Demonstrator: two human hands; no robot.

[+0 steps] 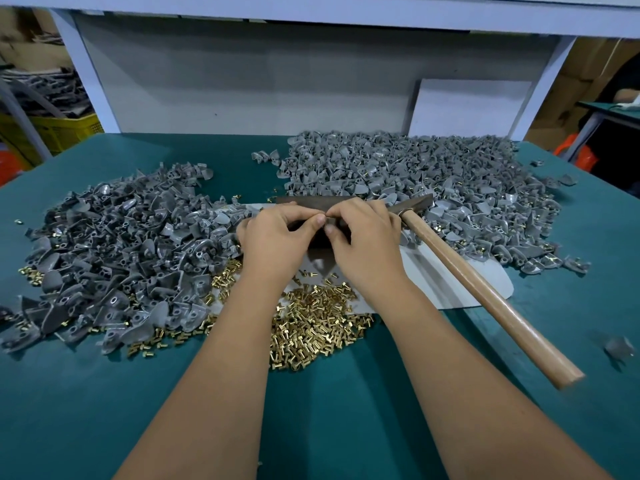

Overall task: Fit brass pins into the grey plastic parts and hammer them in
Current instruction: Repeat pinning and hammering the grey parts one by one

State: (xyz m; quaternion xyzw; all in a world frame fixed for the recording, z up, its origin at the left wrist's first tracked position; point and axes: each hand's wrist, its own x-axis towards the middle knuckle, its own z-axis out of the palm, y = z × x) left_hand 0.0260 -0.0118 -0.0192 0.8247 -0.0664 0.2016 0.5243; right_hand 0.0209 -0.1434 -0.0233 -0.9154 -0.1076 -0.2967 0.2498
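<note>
Covering bench [104, 393] – green mat, cardboard boxes [568, 109] behind.

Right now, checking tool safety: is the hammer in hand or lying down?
Lying down. The hammer rests on the table, handle free; both hands work beside its head.

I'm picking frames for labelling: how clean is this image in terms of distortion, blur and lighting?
Head view: wide-angle bending bows the shelf edge and table; the lone grey part at the right edge is smeared; the hammer handle end is soft; lighting is even with soft shadows; the hands' pinch point is too small to resolve.
</note>
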